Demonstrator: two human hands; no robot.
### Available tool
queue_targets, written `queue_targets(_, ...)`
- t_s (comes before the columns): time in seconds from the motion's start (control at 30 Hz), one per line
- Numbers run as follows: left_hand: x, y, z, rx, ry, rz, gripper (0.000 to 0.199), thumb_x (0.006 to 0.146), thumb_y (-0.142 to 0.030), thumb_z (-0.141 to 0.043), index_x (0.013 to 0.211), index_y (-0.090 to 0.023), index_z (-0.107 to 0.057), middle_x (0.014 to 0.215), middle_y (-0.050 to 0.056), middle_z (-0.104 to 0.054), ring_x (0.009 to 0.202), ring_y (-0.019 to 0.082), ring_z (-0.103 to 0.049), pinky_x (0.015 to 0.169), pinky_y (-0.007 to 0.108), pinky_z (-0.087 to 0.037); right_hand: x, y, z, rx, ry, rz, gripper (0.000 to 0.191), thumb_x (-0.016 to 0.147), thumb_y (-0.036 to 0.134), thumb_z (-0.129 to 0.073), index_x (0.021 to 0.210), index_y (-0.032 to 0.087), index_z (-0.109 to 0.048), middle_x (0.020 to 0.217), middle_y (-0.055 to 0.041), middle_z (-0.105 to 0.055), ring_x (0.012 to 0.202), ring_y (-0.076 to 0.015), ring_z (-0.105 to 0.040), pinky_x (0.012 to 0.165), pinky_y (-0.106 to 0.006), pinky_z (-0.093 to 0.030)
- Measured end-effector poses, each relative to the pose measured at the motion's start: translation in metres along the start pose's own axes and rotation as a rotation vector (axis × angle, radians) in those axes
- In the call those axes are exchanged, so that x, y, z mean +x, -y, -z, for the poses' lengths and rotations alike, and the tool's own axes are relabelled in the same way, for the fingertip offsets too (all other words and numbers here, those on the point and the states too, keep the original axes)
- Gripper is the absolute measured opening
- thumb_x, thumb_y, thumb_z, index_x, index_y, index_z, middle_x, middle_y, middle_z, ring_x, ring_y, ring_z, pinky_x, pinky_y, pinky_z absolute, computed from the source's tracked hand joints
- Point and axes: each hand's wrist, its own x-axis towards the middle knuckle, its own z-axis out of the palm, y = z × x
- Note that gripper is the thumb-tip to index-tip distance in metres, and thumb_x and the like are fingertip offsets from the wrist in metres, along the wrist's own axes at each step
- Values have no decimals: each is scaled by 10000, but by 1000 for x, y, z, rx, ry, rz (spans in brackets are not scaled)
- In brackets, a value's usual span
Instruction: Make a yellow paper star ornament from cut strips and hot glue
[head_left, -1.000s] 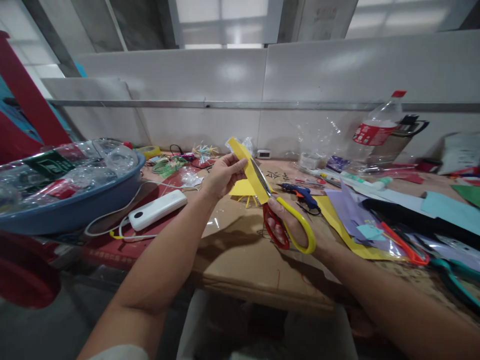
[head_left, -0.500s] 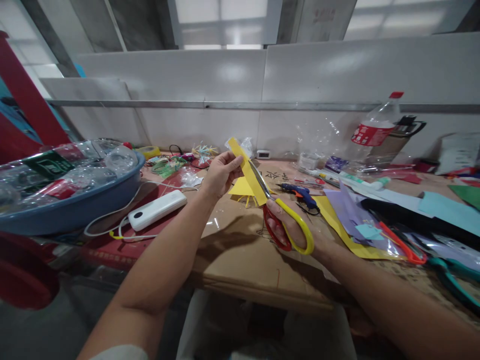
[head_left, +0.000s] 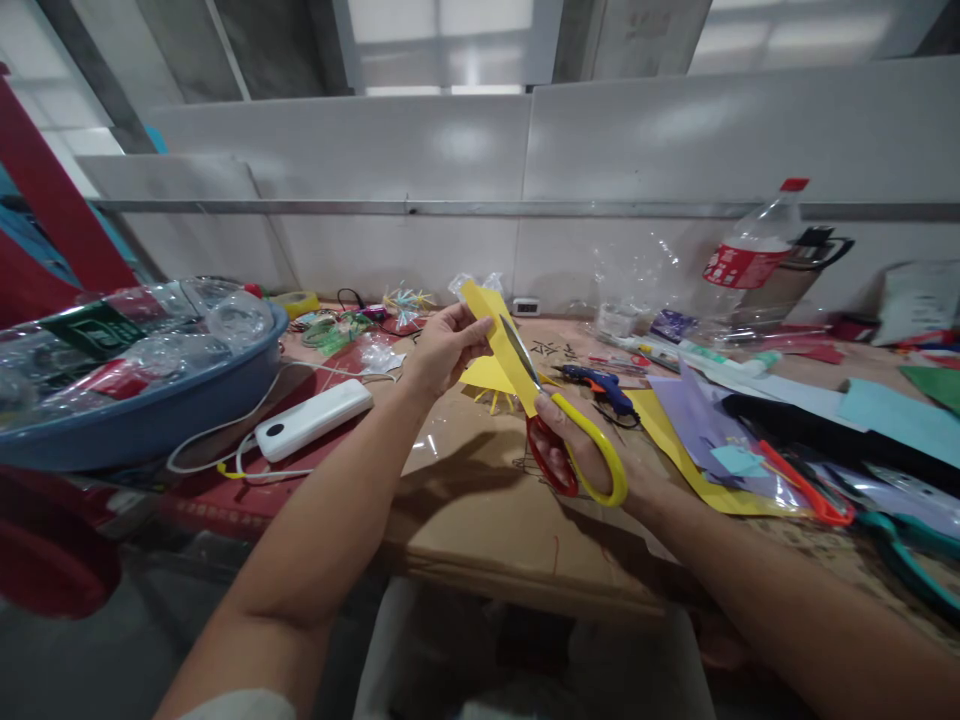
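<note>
Between thumb and fingers, my left hand (head_left: 448, 348) pinches a yellow paper strip (head_left: 498, 335) near its upper end, above the table. My right hand (head_left: 576, 445) grips scissors (head_left: 611, 462) with one yellow and one red handle loop. Their metal blades lie along the strip, pointing up and left toward my left hand; the strip's lower end is close to the scissors' pivot. Behind and below lies more yellow paper (head_left: 484, 374), with thin cut strips spread out at its lower edge. Part of that paper is hidden by the held strip.
Left stands a blue basin (head_left: 225, 385) of plastic bottles, beside a white power bank (head_left: 313, 418) with a cable. A blue glue gun (head_left: 606, 388) lies right of the scissors. Purple paper (head_left: 694, 430), teal-handled pliers (head_left: 900, 550) and a large bottle (head_left: 750, 255) are farther right.
The yellow strip has turned slightly and now shows wider, with its top end a little lower. Both hands stay nearly in place, and the scissor blades still lie along the paper.
</note>
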Motion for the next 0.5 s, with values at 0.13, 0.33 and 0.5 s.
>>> queue_targets(0.13, 0, 0, 0, -5, 5, -1, 333, 693, -279, -837, 923, -134, -646, 825, 35, -696, 667, 101, -654, 644, 228, -546, -2, 0, 1, -45, -18, 9, 439, 939, 614, -443, 739, 223, -457, 454, 72, -469, 310, -76, -403, 314, -199, -307)
queue_targets(0.33, 1, -1, 2, -23, -31, -27, 295, 723, -316, -820, 864, -139, -630, 776, 17, -674, 658, 102, -651, 638, 233, -547, -2, 3, 0, -91, -18, 17, 447, 924, 622, -457, 710, 229, -455, 426, 64, -456, 323, -92, -421, 335, -218, -325)
queue_targets(0.5, 0, -1, -2, 1, -26, -11, 317, 696, -290, -836, 889, -128, -644, 825, 36, -690, 694, 113, -666, 655, 241, -555, -3, 12, -1, -70, 10, -32, 442, 912, 641, -465, 719, 244, -439, 465, 57, -469, 339, -92, -399, 353, -236, -343)
